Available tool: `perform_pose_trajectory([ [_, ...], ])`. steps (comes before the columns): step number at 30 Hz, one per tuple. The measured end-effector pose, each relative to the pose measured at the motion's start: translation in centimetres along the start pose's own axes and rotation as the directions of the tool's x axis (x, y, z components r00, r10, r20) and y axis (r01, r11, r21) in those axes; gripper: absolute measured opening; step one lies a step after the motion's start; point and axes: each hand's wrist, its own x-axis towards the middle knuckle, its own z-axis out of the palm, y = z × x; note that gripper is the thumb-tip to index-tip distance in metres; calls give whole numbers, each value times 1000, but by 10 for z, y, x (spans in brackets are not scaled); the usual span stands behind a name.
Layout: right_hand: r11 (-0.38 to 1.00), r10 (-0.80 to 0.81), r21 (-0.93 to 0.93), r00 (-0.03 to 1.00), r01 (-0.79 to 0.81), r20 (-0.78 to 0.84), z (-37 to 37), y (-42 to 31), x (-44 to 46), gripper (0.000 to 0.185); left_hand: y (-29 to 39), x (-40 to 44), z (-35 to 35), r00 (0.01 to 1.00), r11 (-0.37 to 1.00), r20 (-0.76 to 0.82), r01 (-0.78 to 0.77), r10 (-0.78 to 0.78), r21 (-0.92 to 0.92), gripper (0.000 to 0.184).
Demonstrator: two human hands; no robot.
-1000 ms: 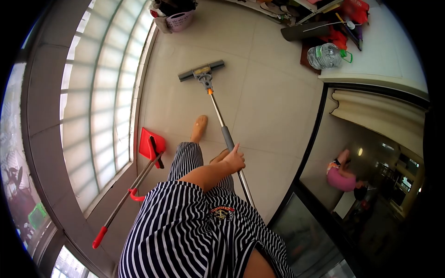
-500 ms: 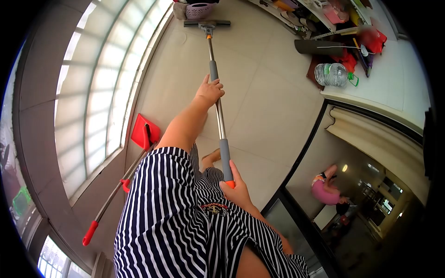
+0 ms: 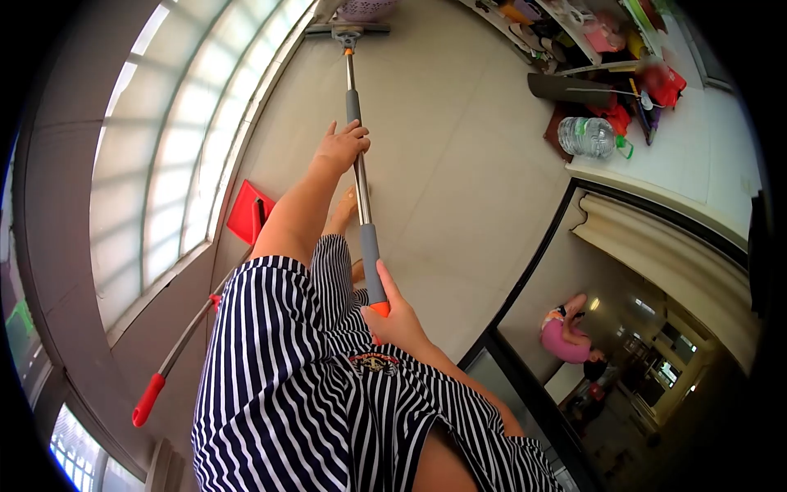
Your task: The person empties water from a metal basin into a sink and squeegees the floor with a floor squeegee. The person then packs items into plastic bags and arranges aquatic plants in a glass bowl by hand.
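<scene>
A flat mop (image 3: 364, 197) with a steel pole, grey foam grips and an orange end runs away from me across the floor. Its wide grey head (image 3: 348, 33) lies flat at the far end, beside the window wall. Partway up the pole, my left hand (image 3: 343, 149) is wrapped around it just below the upper grip, with some fingers lifted. My right hand (image 3: 397, 315) closes on the lower grip at the orange end, close to my striped clothing, with one digit stretched along the grip.
A red dustpan (image 3: 247, 211) with a long handle leans at the left wall. A purple basket (image 3: 366, 8) stands beyond the mop head. Shelves with shoes and a large water bottle (image 3: 587, 137) are at the right. Through a dark-framed doorway, a person in pink (image 3: 566, 338) sits.
The mop has shifted left and slightly farther away, its head now nearer the window wall. Both my hands moved left with it. More of my legs and feet shows beside the pole.
</scene>
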Motion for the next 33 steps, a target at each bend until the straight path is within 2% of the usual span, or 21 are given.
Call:
perform_pose_trajectory([
  [1,999,9,-34,1000,-10,-7,2,-1,-4,84,0,-3,10,1000,999,-6,15,-14,51,14],
  [6,978,59,-200,998,-65,-36,-4,31,-38,83,32,-51,42,998,998,33,56,-55,-35,15],
  [8,969,81,-232,996,-88,-42,-13,58,-54,81,49,-77,57,995,993,-3,95,-95,-66,14],
  [10,917,-8,-400,1000,1,-15,-23,86,-73,81,67,-105,73,996,994,-26,89,-90,-64,15],
  [11,906,48,-419,999,-54,-26,-29,93,-85,81,76,-117,81,995,994,-49,87,-90,-62,16],
  [12,907,38,-418,999,-49,-33,-34,98,-96,81,83,-127,94,995,995,-57,78,-81,-58,16],
  [14,842,111,-528,993,-115,-41,-47,113,-122,80,98,-148,126,986,994,-144,70,-82,-88,17],
  [16,829,68,-554,997,-81,-44,-56,123,-144,78,118,-168,138,986,994,-153,57,-70,-90,21],
  [18,760,368,-516,916,-394,-157,-56,100,-177,76,143,-187,141,996,995,-81,19,-27,-96,17],
  [20,756,299,-553,936,-351,-186,-72,129,-205,74,168,-199,156,994,995,-106,-13,2,-103,17],
  [22,649,274,-647,916,-401,-293,-79,138,-237,72,198,-209,161,986,990,136,-85,100,-108,24],
  [24,547,157,-742,918,-388,-364,-88,161,-274,70,236,-225,160,949,976,237,-183,206,-117,25],
  [27,534,149,-715,882,-452,-446,-91,191,-336,70,289,-247,185,869,923,315,-342,382,-178,33],
  [30,546,157,-676,853,-495,-498,-80,211,-378,67,331,-263,186,676,810,449,-513,585,-283,36],
  [31,653,202,-549,819,-522,-538,-73,215,-385,65,339,-266,189,628,770,455,-577,631,-271,31],
  [32,739,251,-411,785,-533,-567,-67,221,-393,64,338,-266,192,626,769,455,-579,633,-272,31],
  [33,771,188,-414,794,-484,-578,-72,260,-396,61,334,-265,192,611,775,496,-581,617,-247,28],
])
